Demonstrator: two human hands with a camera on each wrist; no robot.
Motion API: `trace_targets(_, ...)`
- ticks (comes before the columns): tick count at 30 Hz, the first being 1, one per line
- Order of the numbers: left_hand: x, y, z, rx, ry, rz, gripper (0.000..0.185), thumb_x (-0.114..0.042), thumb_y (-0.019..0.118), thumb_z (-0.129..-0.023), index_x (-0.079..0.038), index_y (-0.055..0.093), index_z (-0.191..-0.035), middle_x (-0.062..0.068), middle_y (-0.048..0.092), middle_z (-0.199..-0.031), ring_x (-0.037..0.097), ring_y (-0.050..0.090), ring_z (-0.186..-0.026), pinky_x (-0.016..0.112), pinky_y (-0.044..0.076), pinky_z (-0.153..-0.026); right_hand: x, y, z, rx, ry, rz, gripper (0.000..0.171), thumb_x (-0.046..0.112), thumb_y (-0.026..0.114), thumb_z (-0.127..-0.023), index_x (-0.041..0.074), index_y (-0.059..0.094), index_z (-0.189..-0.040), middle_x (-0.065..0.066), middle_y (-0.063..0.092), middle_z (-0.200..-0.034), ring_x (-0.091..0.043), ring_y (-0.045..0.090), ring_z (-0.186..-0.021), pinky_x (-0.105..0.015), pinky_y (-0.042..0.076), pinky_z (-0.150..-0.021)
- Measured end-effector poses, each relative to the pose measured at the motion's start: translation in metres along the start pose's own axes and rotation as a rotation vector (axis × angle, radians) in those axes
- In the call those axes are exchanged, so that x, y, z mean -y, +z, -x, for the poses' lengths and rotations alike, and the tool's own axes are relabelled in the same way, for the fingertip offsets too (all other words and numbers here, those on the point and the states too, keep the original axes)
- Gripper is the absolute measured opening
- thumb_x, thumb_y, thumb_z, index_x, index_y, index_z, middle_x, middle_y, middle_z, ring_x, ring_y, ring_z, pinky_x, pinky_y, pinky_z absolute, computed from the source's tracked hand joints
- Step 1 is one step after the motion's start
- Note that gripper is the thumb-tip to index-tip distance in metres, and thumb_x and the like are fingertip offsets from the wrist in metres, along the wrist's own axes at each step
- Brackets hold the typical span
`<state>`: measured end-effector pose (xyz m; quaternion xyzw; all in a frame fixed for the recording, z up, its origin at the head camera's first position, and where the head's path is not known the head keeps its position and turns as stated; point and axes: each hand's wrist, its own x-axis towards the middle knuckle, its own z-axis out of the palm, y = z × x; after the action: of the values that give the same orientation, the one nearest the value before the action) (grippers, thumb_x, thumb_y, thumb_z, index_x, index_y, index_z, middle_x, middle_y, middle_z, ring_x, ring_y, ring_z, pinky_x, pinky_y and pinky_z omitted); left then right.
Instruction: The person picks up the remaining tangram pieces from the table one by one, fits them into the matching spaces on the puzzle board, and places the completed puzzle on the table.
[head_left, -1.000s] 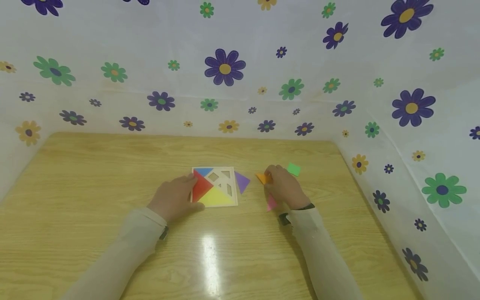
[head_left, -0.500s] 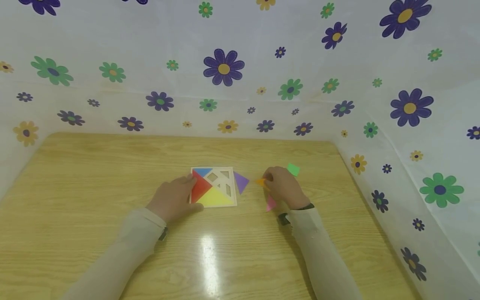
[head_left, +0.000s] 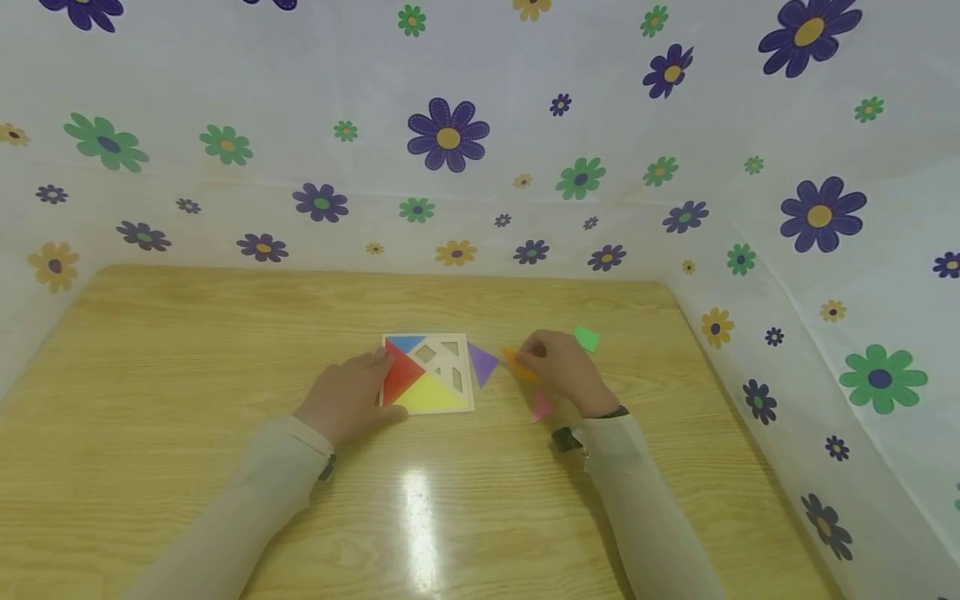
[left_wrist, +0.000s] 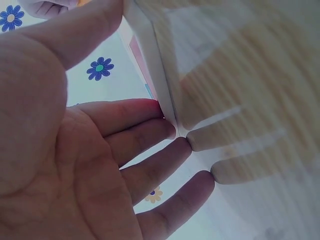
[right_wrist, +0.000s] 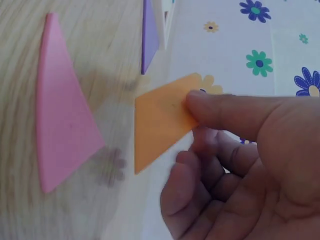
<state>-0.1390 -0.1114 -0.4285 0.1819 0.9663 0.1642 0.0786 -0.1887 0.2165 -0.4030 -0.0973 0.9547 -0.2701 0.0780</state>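
Note:
A pale tangram board (head_left: 447, 363) lies flat on the table, with blue (head_left: 406, 343), red (head_left: 401, 372) and yellow (head_left: 432, 396) triangles set in it and several bare recesses at its right. My left hand (head_left: 347, 395) rests against its left side: fairly straight fingers touch the edge, and the thumb lies along the near edge. Between thumb and fingers, my right hand (head_left: 564, 372) pinches an orange parallelogram piece (right_wrist: 162, 122), raised and tilted in the right wrist view. A purple triangle (head_left: 482, 364) touches or nearly touches the board's right edge.
Below the right hand lies a pink triangle (head_left: 542, 407), flat on the table (head_left: 225, 350). A green square piece (head_left: 587, 338) sits just beyond that hand. Flower-printed white sheeting (head_left: 360, 167) rises behind the table and along its sides.
My right hand has shifted slightly left with the orange parallelogram piece, which has turned and now shows nearer the purple triangle. The left hand and board look the same.

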Motion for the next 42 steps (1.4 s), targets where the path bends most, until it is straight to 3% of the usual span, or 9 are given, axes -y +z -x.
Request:
trace_targets(9, -0.002, 0.000, 0.001, -0.019, 0.017, 0.000, 0.083, -0.043, 0.074, -0.089, 0.004, 0.047, -0.151, 0.025, 0.048, -0.154, 0.042, 0.051, -0.138, 0.057, 0.048, -0.107, 0.005, -0.003, 0.003, -0.011, 0.058, -0.039, 0.021, 0.026, 0.064, -0.103, 0.007, 0.072, -0.101, -0.005, 0.071, -0.095, -0.019, 0.060, -0.077, -0.035, 0.053, -0.071)
trace_targets(19, -0.001, -0.003, 0.000, -0.004, 0.001, -0.001, 0.083, -0.043, 0.074, -0.090, 0.004, 0.046, -0.153, 0.024, 0.048, -0.155, 0.043, 0.050, -0.139, 0.058, 0.045, -0.110, 0.008, -0.001, 0.004, -0.067, -0.028, -0.074, 0.019, 0.025, 0.065, -0.103, 0.008, 0.071, -0.101, -0.004, 0.072, -0.095, -0.022, 0.062, -0.087, -0.040, 0.054, -0.082)
trace_targets(34, -0.002, -0.001, 0.000, 0.009, -0.009, 0.018, 0.085, -0.044, 0.073, -0.090, 0.003, 0.044, -0.154, 0.023, 0.048, -0.155, 0.042, 0.049, -0.141, 0.056, 0.043, -0.113, 0.026, -0.002, 0.004, -0.086, -0.076, -0.032, 0.016, 0.027, 0.067, -0.102, 0.013, 0.072, -0.097, 0.000, 0.071, -0.090, -0.019, 0.058, -0.077, -0.033, 0.050, -0.068)
trace_targets(42, -0.002, -0.001, 0.000, -0.003, 0.005, 0.007, 0.083, -0.043, 0.074, -0.089, 0.003, 0.047, -0.152, 0.023, 0.052, -0.152, 0.042, 0.053, -0.137, 0.056, 0.046, -0.110, 0.028, 0.003, 0.004, -0.109, -0.129, -0.030, 0.011, 0.024, 0.070, -0.100, 0.015, 0.072, -0.094, 0.003, 0.072, -0.088, -0.017, 0.059, -0.079, -0.032, 0.050, -0.070)
